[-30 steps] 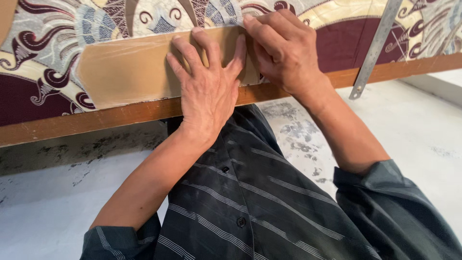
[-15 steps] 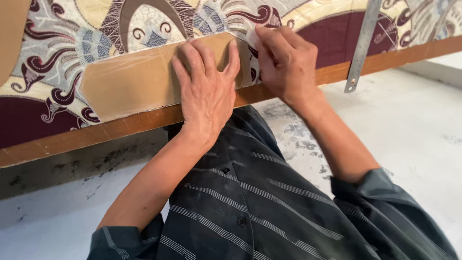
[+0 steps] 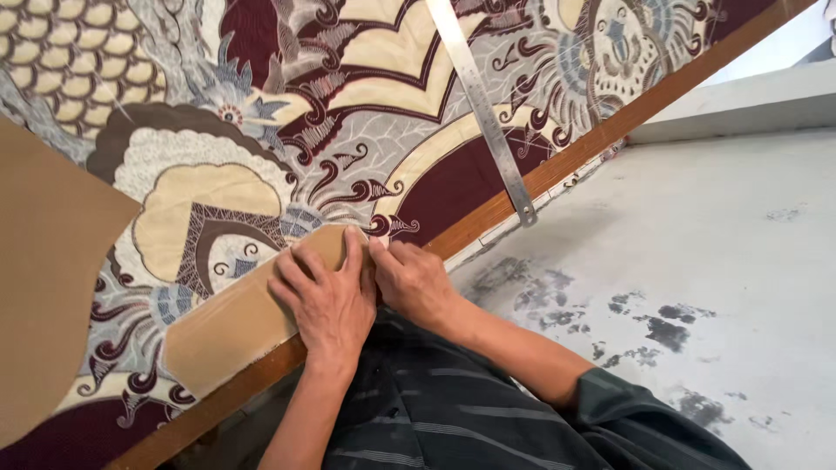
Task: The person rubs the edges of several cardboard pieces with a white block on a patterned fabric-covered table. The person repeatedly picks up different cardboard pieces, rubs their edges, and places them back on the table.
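Batik cloth (image 3: 366, 113) above stained floor (image 3: 697, 287)

Bright, even daylight, soft and diffuse, with no hard shadows. Faint shading under the left hand (image 3: 326, 300) and right hand (image 3: 414, 283) on the patterned cloth (image 3: 287, 130). Mild sheen on the metal ruler (image 3: 483, 109); pale floor (image 3: 697, 287) near overexposed top right. Sharp focus throughout, no motion blur. View tilted, slight wide-angle stretch at edges.
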